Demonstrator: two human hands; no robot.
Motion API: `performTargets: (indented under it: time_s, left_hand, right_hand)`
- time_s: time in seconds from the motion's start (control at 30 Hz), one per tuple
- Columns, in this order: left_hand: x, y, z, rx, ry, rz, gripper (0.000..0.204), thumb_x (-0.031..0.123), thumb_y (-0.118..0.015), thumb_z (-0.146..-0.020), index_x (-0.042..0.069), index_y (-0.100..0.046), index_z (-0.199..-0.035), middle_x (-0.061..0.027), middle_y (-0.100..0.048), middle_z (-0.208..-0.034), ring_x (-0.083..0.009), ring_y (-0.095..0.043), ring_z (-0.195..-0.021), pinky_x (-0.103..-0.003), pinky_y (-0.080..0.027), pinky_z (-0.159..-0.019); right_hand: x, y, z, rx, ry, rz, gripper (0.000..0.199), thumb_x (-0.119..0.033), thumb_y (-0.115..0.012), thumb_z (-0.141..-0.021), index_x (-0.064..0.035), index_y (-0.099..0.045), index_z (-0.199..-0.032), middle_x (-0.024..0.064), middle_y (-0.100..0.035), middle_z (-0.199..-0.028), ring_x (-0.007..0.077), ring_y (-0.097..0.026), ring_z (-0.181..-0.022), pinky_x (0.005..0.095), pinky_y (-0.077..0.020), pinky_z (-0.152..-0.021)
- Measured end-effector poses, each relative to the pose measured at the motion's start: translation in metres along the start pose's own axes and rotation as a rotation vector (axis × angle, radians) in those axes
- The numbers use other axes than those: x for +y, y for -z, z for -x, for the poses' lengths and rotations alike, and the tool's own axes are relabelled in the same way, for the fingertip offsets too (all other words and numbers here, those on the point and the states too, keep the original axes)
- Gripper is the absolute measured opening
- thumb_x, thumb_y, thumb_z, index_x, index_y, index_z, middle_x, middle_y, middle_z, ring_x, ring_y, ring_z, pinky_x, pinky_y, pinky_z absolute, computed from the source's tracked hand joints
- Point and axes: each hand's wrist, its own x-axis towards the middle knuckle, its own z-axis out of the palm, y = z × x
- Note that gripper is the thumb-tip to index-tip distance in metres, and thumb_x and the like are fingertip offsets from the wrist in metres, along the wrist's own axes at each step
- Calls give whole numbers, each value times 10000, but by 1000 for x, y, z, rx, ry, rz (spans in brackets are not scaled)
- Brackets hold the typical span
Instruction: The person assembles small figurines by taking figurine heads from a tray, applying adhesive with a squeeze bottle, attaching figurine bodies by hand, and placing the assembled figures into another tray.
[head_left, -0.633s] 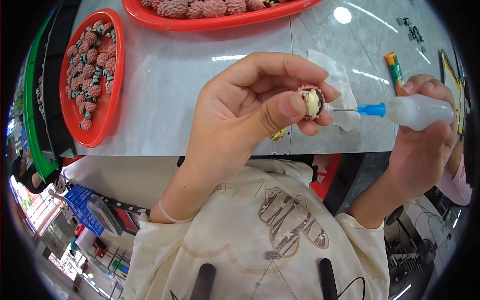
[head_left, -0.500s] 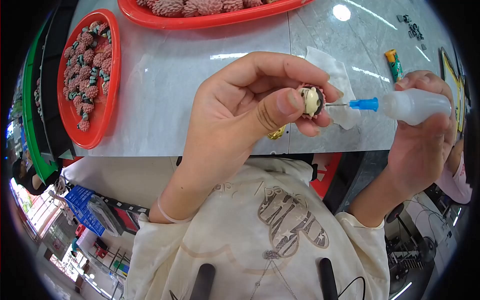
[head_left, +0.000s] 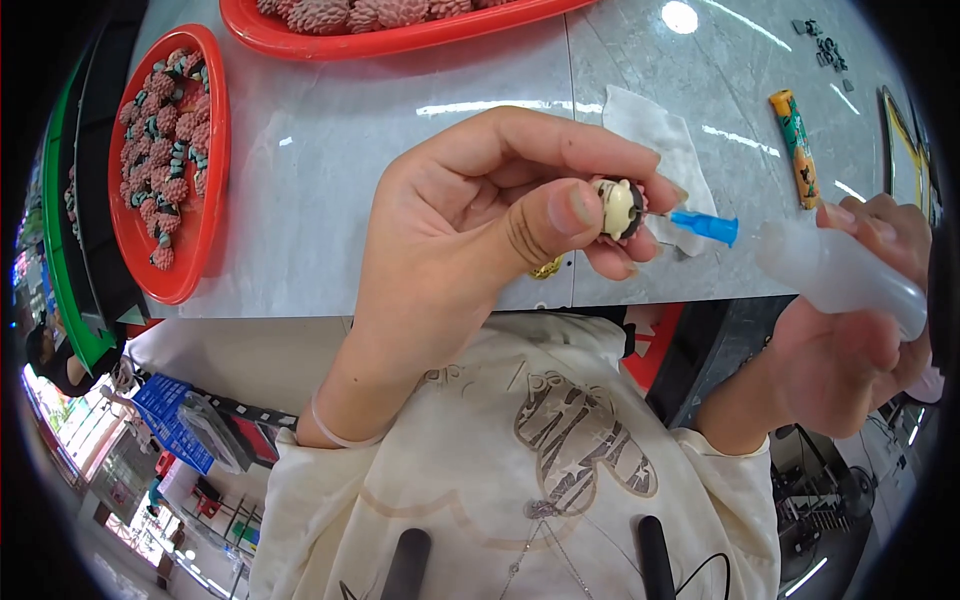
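Note:
Between thumb and fingers, my left hand (head_left: 460, 215) pinches a small figurine (head_left: 619, 207) with a cream face, dark parts and a pink bumpy rim. A thin needle with a blue hub (head_left: 706, 227) sticks out from its right side. To the right, my right hand (head_left: 850, 340) is wrapped round a translucent white squeeze bottle (head_left: 845, 275). The bottle's neck points at the blue hub, with a gap between them. A small gold piece (head_left: 546, 268) lies on the table just below my left fingers.
On the grey table (head_left: 330, 200), a red oval tray (head_left: 222, 160) of pink bumpy pieces stands at the left. A larger red tray (head_left: 400, 42) is at the back. A white cloth (head_left: 655, 130), an orange-green tube (head_left: 796, 150) and small dark parts (head_left: 830, 55) lie towards the right.
My right hand has drawn the bottle right and down, and tilted it. The blue needle hub has come off the bottle and stays at the figurine, tipping slightly downward.

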Motion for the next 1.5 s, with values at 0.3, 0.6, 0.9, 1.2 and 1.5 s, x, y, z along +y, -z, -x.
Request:
performTargets:
  time_s: [0.3,0.6,0.9,1.2,1.5]
  left_hand:
    - [-1,0,1,7,4,4,372,279,-523,-765,-48,-452,-927,-210,-530,-868,-156,-563,-645,-176,-442,-508]
    - [1,-4,-5,14,25,49,383,286,-539,-754,-43,-446,-927,-208,-523,-871,-163,-555,-654,-181,-436,-503]
    - [3,-7,0,94,88,104,342,232,-586,-730,-62,-479,-870,-189,-548,-847,-186,-567,-683,-239,-467,-563]
    - [6,-10,-4,63,104,117,282,191,-575,-737,-48,-487,-857,-177,-547,-826,-184,-563,-667,-240,-461,-558]
    - [7,-8,-2,28,100,106,261,167,-565,-746,-54,-487,-862,-177,-548,-841,-169,-559,-677,-245,-460,-573]
  right_hand:
    - [-8,-2,7,164,-208,153,366,-218,-473,-746,100,-475,-929,226,-519,-809,236,-471,-750,293,-386,-667]
    - [16,14,1,188,-333,-62,282,-133,-490,-745,41,-389,-943,239,-472,-942,250,-484,-843,348,-369,-782]
    - [46,-21,-24,56,-329,283,321,75,-571,-627,-14,-421,-896,96,-545,-838,135,-522,-760,242,-405,-700]
    - [93,98,-45,229,-416,568,188,0,-527,-702,-11,-541,-889,59,-548,-810,95,-510,-714,197,-400,-655]
    - [117,99,-54,116,-372,854,154,-22,-556,-682,-22,-577,-835,27,-534,-732,81,-505,-663,185,-389,-597]
